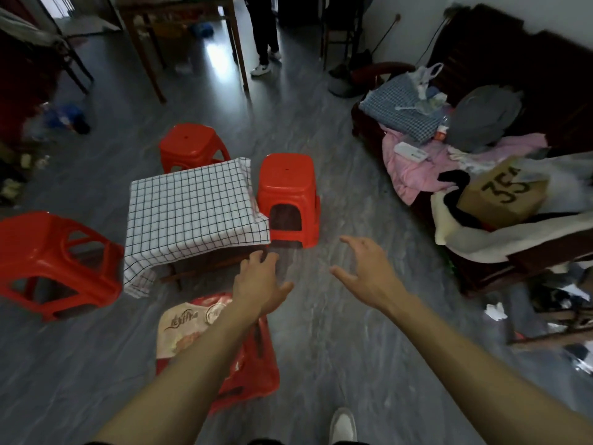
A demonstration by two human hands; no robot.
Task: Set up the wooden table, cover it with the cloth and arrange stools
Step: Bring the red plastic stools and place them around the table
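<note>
A low wooden table (205, 263) stands on the floor under a white cloth with a black grid (192, 207); the cloth hangs lower at the near left corner. Three red plastic stools surround it: one behind (192, 146), one at the right (287, 197), one at the left (48, 261). My left hand (260, 281) hovers with relaxed fingers just off the table's near right corner, holding nothing. My right hand (365, 271) is spread open in the air to the right of it, over bare floor.
A red and white plastic bag (192, 322) lies on the floor under my left forearm. A dark sofa (481, 261) piled with clothes and a cardboard box (503, 194) fills the right. A tall wooden table (179, 14) and a standing person's legs (264, 33) are at the back.
</note>
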